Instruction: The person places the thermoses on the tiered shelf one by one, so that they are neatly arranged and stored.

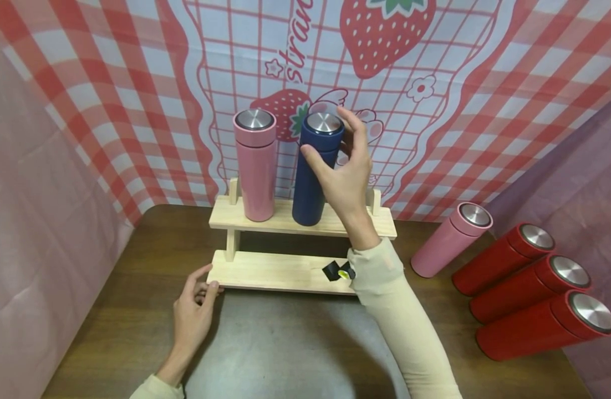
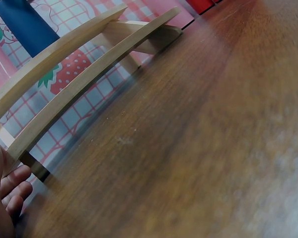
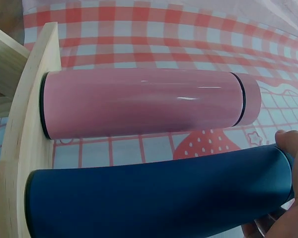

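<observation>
While the left end of the pale wooden rack's point(image 1: 270, 271) lower board is gripped by the left hand point(image 1: 192, 313), the slim, dark blue bottle point(image 1: 309, 191), topped by a shiny silver disc point(image 1: 324, 123), is held near its cap by the right hand point(image 1: 349, 180) on the upper shelf point(image 1: 283, 213), beside a pink bottle point(image 1: 257, 180).

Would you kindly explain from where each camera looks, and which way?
Head: worn there, facing forward and down at the wooden rack; left hand and right hand show.
Left wrist: worn there, low across the table; left hand shows.
Right wrist: worn there, toward the blue bottle; right hand shows.
Head and right wrist share that gripped bottle.
</observation>
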A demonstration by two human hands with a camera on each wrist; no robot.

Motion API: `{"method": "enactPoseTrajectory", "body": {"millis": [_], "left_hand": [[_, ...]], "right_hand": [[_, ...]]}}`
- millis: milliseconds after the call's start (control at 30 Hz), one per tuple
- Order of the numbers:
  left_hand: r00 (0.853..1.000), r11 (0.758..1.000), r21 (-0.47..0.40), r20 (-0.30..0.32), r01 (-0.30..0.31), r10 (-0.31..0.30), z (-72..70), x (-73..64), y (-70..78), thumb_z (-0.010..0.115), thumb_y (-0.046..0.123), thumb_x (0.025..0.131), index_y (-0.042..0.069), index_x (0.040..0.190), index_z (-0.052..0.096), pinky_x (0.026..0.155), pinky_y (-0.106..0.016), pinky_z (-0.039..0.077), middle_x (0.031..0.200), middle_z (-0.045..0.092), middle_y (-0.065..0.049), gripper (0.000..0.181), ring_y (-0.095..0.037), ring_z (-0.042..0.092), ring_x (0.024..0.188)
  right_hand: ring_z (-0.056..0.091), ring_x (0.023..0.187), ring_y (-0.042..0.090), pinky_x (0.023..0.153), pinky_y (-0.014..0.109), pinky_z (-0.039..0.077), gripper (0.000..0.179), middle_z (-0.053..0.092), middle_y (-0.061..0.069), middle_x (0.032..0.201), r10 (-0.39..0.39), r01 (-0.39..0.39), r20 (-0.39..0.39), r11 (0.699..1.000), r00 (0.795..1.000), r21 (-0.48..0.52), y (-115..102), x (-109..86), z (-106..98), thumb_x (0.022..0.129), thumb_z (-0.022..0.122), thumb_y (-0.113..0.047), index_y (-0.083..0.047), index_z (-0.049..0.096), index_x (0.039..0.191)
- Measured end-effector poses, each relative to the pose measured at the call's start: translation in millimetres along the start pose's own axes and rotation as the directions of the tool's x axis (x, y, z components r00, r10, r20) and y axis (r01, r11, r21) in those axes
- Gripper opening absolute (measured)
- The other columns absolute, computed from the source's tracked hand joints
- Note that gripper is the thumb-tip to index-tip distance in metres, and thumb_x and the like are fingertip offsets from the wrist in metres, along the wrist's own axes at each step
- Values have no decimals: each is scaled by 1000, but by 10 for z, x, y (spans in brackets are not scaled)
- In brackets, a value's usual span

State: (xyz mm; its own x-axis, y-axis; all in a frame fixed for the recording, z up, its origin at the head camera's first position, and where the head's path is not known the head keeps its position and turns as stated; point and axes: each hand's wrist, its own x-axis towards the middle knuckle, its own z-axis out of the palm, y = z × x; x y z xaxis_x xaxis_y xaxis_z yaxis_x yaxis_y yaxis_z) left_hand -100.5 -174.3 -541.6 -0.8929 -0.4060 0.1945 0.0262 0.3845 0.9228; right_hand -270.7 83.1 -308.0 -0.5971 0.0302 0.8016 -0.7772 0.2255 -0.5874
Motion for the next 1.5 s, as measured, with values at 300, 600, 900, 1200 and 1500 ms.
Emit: {"method": "enactPoseTrajectory", "body": {"millis": [300,600,900,1200,1500], "left_hand": [[1000,1000,-3,-2,-3,3,-2,1,4,70,7,109,10,147,67,64,-17,49,93,81,-13,38,-7,63,69],[1000,1000,-2,2,-12,12,-4,-4,10,70,6,109,8,147,67,64,-17,49,92,81,-13,38,-7,63,69],[1000,1000,1,6,-4,4,-3,-4,16,70,7,109,9,147,67,65,-17,49,94,81,-13,38,-7,63,70],[1000,1000,4,6,4,-4,-8,0,15,70,8,109,10,147,67,65,-17,49,94,81,-13,38,-8,63,71],[1000,1000,8,9,4,-4,-7,-2,7,69,9,110,11,147,67,65,-17,48,94,81,-12,38,-9,63,71]], "right_hand": [[64,128,19,106,38,50,76,68,15,141,-28,25,-33,998,999,-65,-21,-10,-53,92,89,-25,0,54,155],[61,134,27,110,46,48,74,65,20,142,-40,34,-81,997,996,-70,-87,-72,-146,90,89,-23,-1,56,153],[60,136,34,112,45,48,73,65,17,142,-40,33,-122,998,992,-59,-149,-256,-273,89,88,-19,-1,56,152],[62,134,30,110,43,47,73,67,14,140,-84,74,-118,993,989,-90,-247,-431,-418,90,88,-25,2,57,150],[60,133,43,113,46,47,78,66,17,140,-82,75,-145,996,986,-55,-357,-574,-572,93,89,-35,7,55,149]]}}
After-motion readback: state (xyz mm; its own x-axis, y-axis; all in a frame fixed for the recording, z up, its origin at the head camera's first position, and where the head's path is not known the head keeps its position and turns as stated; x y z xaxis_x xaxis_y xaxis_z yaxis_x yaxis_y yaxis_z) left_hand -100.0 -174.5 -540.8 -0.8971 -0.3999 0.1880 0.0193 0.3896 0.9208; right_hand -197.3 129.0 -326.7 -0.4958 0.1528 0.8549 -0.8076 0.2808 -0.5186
